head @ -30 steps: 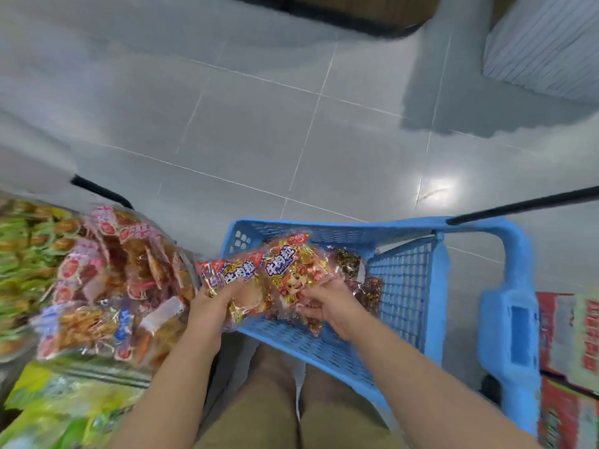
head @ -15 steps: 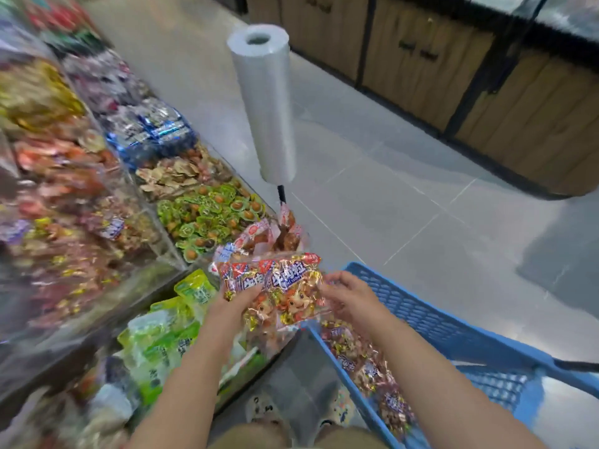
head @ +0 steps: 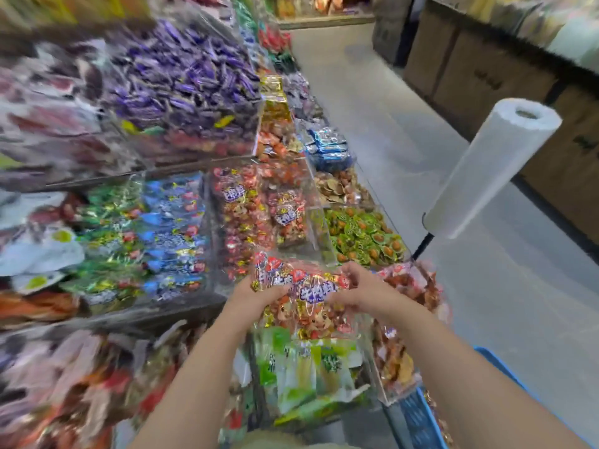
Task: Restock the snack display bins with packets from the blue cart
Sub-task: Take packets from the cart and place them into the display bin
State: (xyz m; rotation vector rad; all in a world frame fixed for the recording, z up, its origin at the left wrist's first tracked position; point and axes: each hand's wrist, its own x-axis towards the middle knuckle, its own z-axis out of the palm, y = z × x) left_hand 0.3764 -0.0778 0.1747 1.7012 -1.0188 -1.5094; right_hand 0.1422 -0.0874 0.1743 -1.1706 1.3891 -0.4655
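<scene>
Right side of the aisle: bag roll, grey floor, wooden counters.
There's a roll of thin white plastic bags (head: pixel 492 170) tilting on its black pole (head: pixel 423 247) at near right, over the grey tiled floor (head: pixel 405 150); brown wood-panelled counters (head: pixel 486 79) line the far right, and a blurred shelf (head: pixel 324 8) closes the far end.

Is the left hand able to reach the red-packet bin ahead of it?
Probably yes: the left hand is near the bin with nothing between, though it and the right hand hold a packet bundle.
</scene>
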